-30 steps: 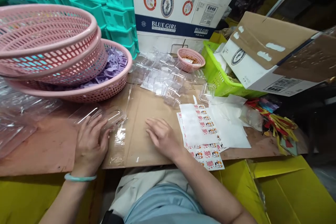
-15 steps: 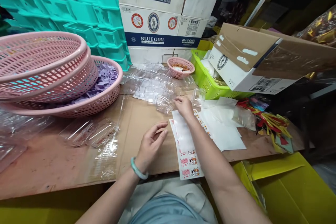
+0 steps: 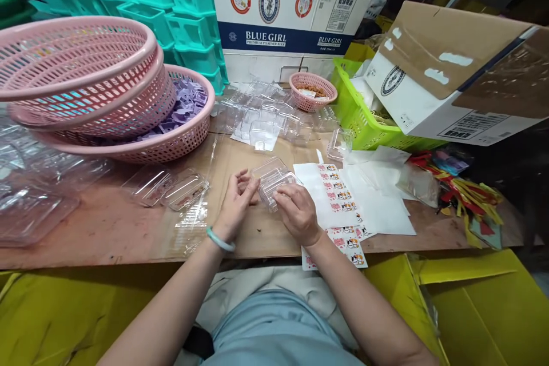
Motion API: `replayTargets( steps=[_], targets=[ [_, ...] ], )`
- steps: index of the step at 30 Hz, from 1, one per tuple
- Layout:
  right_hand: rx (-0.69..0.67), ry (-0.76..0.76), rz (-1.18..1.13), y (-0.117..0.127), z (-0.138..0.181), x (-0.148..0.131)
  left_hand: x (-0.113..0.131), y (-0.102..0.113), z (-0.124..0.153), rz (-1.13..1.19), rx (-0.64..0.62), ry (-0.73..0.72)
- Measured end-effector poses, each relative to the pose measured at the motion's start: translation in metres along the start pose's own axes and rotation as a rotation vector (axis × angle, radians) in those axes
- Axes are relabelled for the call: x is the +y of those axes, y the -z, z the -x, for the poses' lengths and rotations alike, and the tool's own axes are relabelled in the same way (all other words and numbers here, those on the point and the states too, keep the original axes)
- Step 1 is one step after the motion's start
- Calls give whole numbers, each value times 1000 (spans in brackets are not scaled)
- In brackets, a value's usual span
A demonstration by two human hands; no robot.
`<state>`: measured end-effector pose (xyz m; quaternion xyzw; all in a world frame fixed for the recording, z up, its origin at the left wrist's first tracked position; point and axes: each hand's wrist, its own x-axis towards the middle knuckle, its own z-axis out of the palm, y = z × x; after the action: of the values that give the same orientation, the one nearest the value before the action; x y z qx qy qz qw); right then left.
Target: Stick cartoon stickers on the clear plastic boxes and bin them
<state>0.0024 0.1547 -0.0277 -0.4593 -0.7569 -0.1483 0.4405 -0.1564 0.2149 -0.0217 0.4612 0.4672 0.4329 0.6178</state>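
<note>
My right hand [image 3: 299, 214] pinches the near right edge of a clear plastic clamshell box [image 3: 271, 172], which is tilted and opened out above the cardboard. At the box's left side is my left hand [image 3: 234, 201], its fingers loosely bent and apart; whether the thumb touches the plastic I cannot tell. Just right of the box lie sheets of cat stickers [image 3: 337, 190], partly peeled to white backing. Behind, a pile of similar clear boxes [image 3: 266, 108] rests on the table, with one single box [image 3: 339, 143] to its right.
Pink baskets [image 3: 141, 151] with purple packets stand at left, near more clear boxes [image 3: 184, 189]. A small pink basket [image 3: 313, 91], a green crate [image 3: 364, 126] and a tilted carton [image 3: 446, 74] are behind. White sheets [image 3: 381, 211] and colourful ribbons [image 3: 476, 189] lie at right.
My right hand has taken a clear box from the front of the pile and drawn it nearer. My left hand has moved slightly left and up toward it. The view has shifted.
</note>
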Motion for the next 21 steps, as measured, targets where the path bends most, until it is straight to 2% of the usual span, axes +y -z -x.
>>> replayTargets(
  steps=[4, 6, 7, 10, 12, 14, 16, 18, 20, 21],
  targets=[
    [-33, 4, -114, 5, 12, -10, 6, 11, -20, -36, -136, 148],
    [-39, -11, -178, 8, 13, -14, 7, 16, -26, 0, -227, 164],
    [-29, -28, -215, 9, 12, -15, 7, 19, -27, 35, -230, 152],
    [74, -129, -266, 11, -1, -6, 5, 25, -24, 177, -63, 102],
    [170, -208, -191, 6, -14, 15, 3, 28, -19, 243, 75, 79],
    [218, -258, -86, -5, -30, 46, 2, 28, -13, 280, 119, 60],
    [173, -294, -24, -18, -45, 79, 0, 28, -9, 310, 110, 56],
    [35, -316, 3, -28, -57, 102, 0, 27, -6, 349, 114, 61],
    [-54, -326, 42, -31, -63, 104, 0, 28, -5, 393, 135, 67],
    [-50, -341, 66, -29, -64, 98, 1, 28, -5, 420, 136, 76]
  ],
)
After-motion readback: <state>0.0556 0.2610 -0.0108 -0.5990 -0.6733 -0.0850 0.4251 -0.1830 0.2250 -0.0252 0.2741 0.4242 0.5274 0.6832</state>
